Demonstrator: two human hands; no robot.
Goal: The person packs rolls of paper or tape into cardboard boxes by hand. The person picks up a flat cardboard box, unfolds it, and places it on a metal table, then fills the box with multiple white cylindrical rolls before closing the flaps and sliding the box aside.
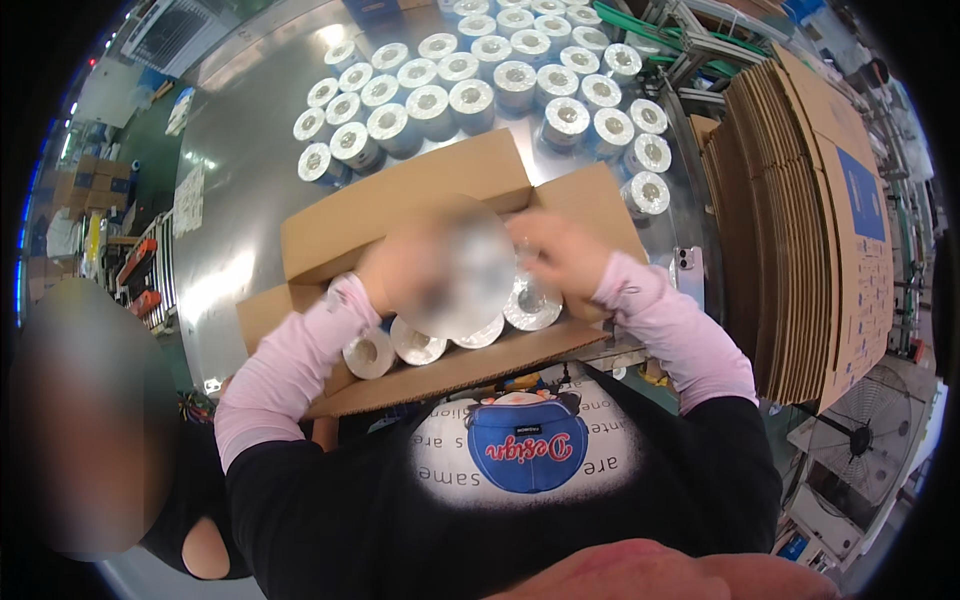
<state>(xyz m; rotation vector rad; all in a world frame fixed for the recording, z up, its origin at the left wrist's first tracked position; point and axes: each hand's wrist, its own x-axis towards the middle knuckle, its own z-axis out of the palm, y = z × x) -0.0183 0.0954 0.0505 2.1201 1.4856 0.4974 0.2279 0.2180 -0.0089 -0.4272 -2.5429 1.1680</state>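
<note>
While gripped by both hands' fingers (545,240), blurred wrapped roll (470,270) over open carton (400,210), axis indiscernible.

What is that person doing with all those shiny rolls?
A person in pink sleeves has both hands over an open brown cardboard box on a shiny metal table. The left hand and right hand hold a blurred, shiny plastic-wrapped roll above silver-wrapped rolls already lying in the box. Many more wrapped rolls stand on the table behind it, and a stack of flat cardboard sheets waits at the right.
</note>
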